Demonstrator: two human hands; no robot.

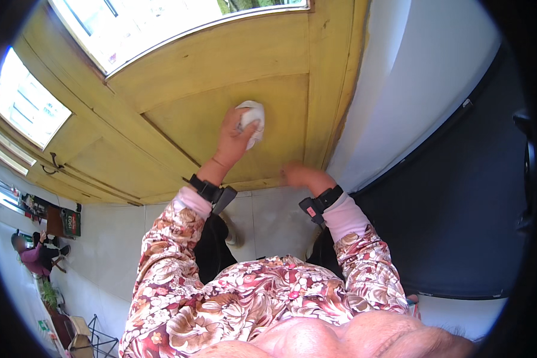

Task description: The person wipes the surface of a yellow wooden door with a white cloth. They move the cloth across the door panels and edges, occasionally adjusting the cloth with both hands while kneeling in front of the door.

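Observation:
My left hand [236, 136] grips a crumpled white cloth [253, 121], which lies against the lower panel of a yellow-painted wooden door [277, 100]. Low and to the right, my right hand [295, 174] is near the door's bottom edge; it is blurred, so its fingers and anything in them cannot be made out. Each wrist wears a black strap with a small device. Above the panel is a glass pane [161, 22] in the door.
A white wall [376, 103] and a large dark panel [447, 188] stand at the right. More door sections with a dark metal handle [56, 162] extend left. A person [36, 255] sits at far left, near plants and a metal-framed stand [100, 338]. Pale floor tiles [112, 241] lie below.

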